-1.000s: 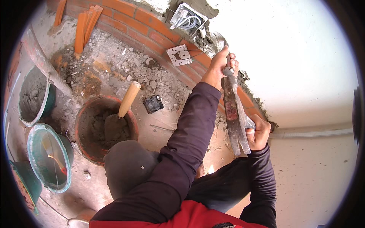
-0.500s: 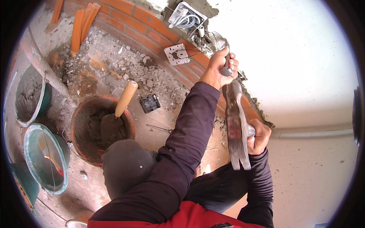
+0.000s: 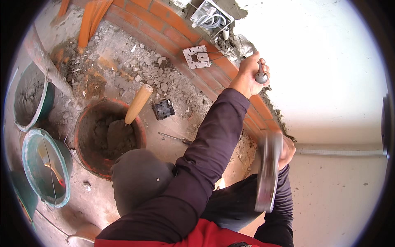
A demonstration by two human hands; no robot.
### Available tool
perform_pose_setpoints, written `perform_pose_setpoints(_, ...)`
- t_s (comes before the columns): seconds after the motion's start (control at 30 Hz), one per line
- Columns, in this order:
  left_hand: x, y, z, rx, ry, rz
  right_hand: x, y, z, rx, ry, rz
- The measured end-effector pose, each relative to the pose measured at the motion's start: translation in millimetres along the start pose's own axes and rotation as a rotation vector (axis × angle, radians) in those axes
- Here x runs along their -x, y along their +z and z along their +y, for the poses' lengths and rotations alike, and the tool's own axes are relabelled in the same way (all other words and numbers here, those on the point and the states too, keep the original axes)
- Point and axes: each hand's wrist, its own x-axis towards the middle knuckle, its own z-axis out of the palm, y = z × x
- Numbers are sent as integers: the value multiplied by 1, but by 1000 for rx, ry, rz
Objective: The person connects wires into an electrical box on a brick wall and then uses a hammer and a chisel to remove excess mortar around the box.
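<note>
Left hand (image 3: 249, 74) raised to the brick course (image 3: 173, 35), fingers clamped round the dark handle of a small trowel (image 3: 252, 57); blade tip against the mortar at the edge of the white plastered wall (image 3: 325, 70). Right hand (image 3: 285, 151) lower, near the end of the brick course, closed on a long flat metal tool (image 3: 266, 173), motion-blurred, hanging downward across the dark sleeve; exact type not determinable.

Above the trowel: open electrical box (image 3: 212, 15) set in the wall, with coiled white cables. Just left of the left hand: square grey cover plate (image 3: 196, 56) lying on the bricks.

On the floor: rubble (image 3: 152, 74) spread along the base of the bricks. Rust-coloured bucket (image 3: 84, 123) holding grey mortar and a second trowel with wooden handle (image 3: 138, 103), tilted against the rim. Small black box (image 3: 163, 109) just right of that handle. Thin screwdriver (image 3: 175, 138) lying near the left sleeve. Two green buckets (image 3: 29, 144) at far left, one with mortar, one with liquid.
</note>
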Motion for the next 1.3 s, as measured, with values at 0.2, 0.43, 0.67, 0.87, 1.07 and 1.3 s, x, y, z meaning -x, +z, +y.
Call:
perform_pose_setpoints(0.2,-1,-17,7,73,-12,-111,-5,10,13,66,458,-107)
perform_pose_setpoints(0.43,7,-23,4,-28,12,-95,0,-3,-21,42,404,-51)
perform_pose_setpoints(0.67,8,-14,15,81,-39,-160,-6,-4,-28,34,389,-20)
perform_pose_setpoints(0.87,11,-10,15,131,-13,-148,-13,-2,-37,0,324,0)
perform_pose_setpoints(1.07,16,-12,16,132,-5,-176,-15,-1,-38,-5,259,-6)
perform_pose_setpoints(1.3,16,-12,17,142,-3,-195,-16,3,-39,2,175,-3)
